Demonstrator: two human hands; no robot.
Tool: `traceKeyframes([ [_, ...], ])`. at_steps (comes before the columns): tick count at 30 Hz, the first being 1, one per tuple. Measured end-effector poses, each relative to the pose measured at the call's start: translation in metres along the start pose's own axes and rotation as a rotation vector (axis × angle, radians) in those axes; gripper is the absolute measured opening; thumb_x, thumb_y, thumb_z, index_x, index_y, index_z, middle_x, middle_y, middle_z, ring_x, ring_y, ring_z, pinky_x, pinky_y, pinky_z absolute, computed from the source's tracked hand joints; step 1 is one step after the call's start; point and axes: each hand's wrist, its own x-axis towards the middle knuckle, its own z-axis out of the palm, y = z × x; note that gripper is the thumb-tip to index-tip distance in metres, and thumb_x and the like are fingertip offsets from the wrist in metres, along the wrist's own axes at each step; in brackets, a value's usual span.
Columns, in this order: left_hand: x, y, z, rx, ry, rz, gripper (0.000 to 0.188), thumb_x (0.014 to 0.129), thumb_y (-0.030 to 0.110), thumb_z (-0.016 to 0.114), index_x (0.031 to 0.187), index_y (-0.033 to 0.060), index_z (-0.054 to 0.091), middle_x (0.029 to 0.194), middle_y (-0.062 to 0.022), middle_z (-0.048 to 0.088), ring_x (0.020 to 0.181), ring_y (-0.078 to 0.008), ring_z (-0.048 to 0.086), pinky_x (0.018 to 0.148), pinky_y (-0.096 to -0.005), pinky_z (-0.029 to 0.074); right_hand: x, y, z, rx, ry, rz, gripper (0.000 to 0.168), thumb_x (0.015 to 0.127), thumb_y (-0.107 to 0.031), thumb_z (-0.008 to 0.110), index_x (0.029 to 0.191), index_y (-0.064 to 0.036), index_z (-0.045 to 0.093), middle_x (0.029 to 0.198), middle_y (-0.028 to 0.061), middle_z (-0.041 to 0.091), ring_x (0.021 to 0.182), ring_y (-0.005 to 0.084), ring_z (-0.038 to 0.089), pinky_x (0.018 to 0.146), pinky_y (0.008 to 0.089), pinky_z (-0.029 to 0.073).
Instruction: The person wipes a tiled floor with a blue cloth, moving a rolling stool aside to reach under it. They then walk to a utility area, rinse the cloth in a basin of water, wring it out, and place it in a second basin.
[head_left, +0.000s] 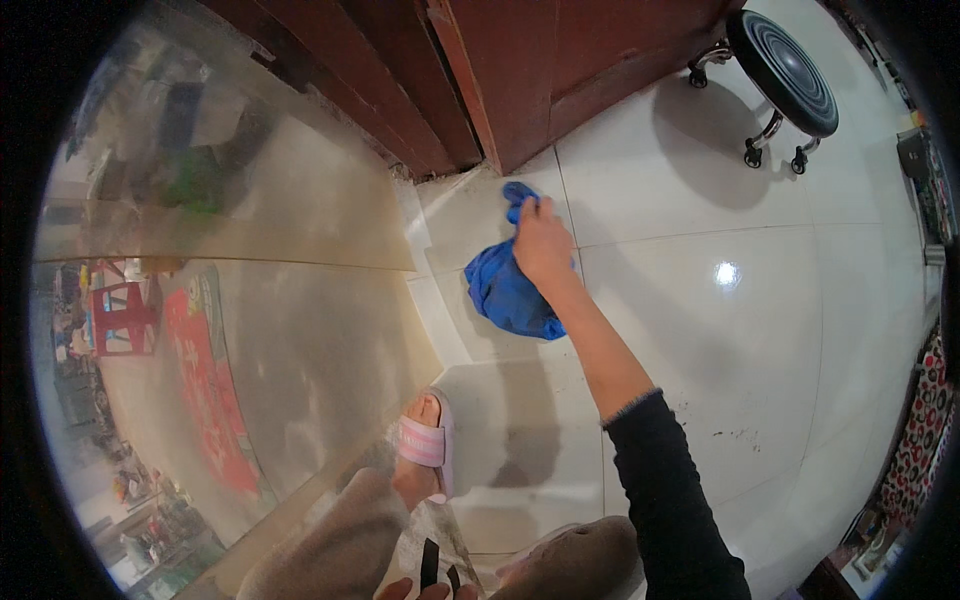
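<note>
My right hand (543, 240) grips a bunched blue cloth (514, 296) just above the white tiled floor (697, 315) or resting on it; which one I cannot tell. One end of the cloth sticks out past my fingers, and the larger part hangs loosely on the near side. Of my left hand (431, 592), only fingertips show at the bottom edge, between my knees. They are beside a dark strip (429, 564), and whether they hold it is hidden.
A dark red wooden door (517, 82) and its frame stand ahead. Glossy wall tiles (330, 360) reflect the room on the left, above a white skirting (439, 322). A wheeled round stool (784, 71) stands at upper right. My slippered foot (424, 442) is near the wall. Dark specks (739, 435) mark the floor.
</note>
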Motion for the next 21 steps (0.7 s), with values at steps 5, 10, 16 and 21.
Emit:
traceKeyframes([
  [5, 0.0, 0.008, -0.001, 0.017, 0.016, -0.007, 0.035, 0.082, 0.021, 0.051, 0.114, 0.0053, 0.053, 0.113, -0.0119, 0.053, 0.104, -0.0261, 0.05, 0.093, -0.043, 0.038, 0.028, -0.021, 0.016, 0.034, -0.173, -0.41, 0.036, 0.078, -0.011, 0.052, 0.113, -0.015, 0.059, 0.121, 0.01, 0.048, 0.1, 0.0362, 0.053, 0.081, 0.0433, 0.048],
  [10, -0.002, 0.018, 0.008, -0.022, 0.03, -0.036, 0.036, 0.082, 0.022, 0.052, 0.114, 0.0059, 0.053, 0.113, -0.0113, 0.053, 0.104, -0.0256, 0.049, 0.093, -0.0422, 0.038, -0.026, -0.021, 0.01, -0.056, -0.424, -0.787, 0.027, 0.077, -0.026, 0.056, 0.102, -0.023, 0.066, 0.115, 0.0051, 0.052, 0.103, 0.0311, 0.048, 0.087, 0.0439, 0.039],
  [16, -0.008, 0.034, 0.039, -0.228, 0.075, -0.155, 0.038, 0.08, 0.023, 0.054, 0.114, 0.0057, 0.053, 0.113, -0.012, 0.052, 0.105, -0.0266, 0.049, 0.094, -0.0425, 0.037, -0.148, 0.045, -0.028, -0.043, -0.584, -0.996, 0.036, 0.07, -0.042, 0.066, 0.101, -0.023, 0.066, 0.117, 0.0034, 0.05, 0.11, 0.0291, 0.043, 0.087, 0.046, 0.036],
  [21, -0.006, 0.033, 0.03, -0.059, -0.068, -0.069, 0.043, 0.079, 0.023, 0.055, 0.118, 0.0052, 0.051, 0.116, -0.0128, 0.05, 0.107, -0.0286, 0.048, 0.094, -0.0445, 0.037, -0.216, 0.091, -0.093, -0.125, -0.618, -0.868, 0.069, 0.062, -0.041, 0.076, 0.124, -0.026, 0.051, 0.139, 0.007, 0.033, 0.126, 0.0322, 0.032, 0.097, 0.0569, 0.028],
])
